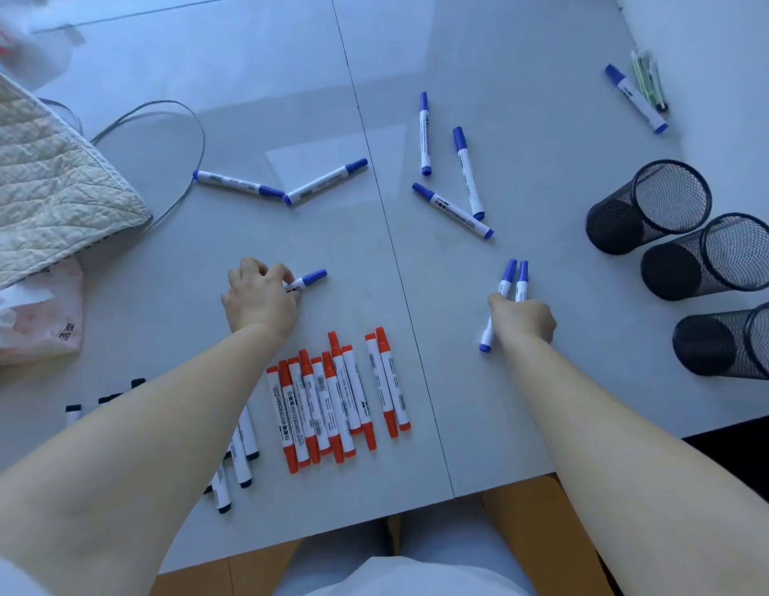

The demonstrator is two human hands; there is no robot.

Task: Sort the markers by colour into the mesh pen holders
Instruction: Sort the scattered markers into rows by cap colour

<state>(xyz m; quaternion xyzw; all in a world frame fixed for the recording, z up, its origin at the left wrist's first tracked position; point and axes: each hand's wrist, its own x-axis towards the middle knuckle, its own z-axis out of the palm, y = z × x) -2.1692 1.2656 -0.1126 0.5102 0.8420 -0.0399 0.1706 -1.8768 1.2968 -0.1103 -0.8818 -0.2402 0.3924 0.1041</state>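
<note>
Blue markers are being gathered: left hand (pixel 259 299) pinches one blue marker (pixel 307 280), right hand (pixel 523 319) grips two blue markers (pixel 515 280); next, collect the loose blue markers (pixel 453 182) farther off.

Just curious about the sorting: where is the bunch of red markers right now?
The red markers lie side by side on the table near its front edge, between the person's forearms, just right of the black markers.

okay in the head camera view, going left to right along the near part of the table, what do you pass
black markers → red markers → right hand gripping two blue markers → nearest mesh pen holder
</note>
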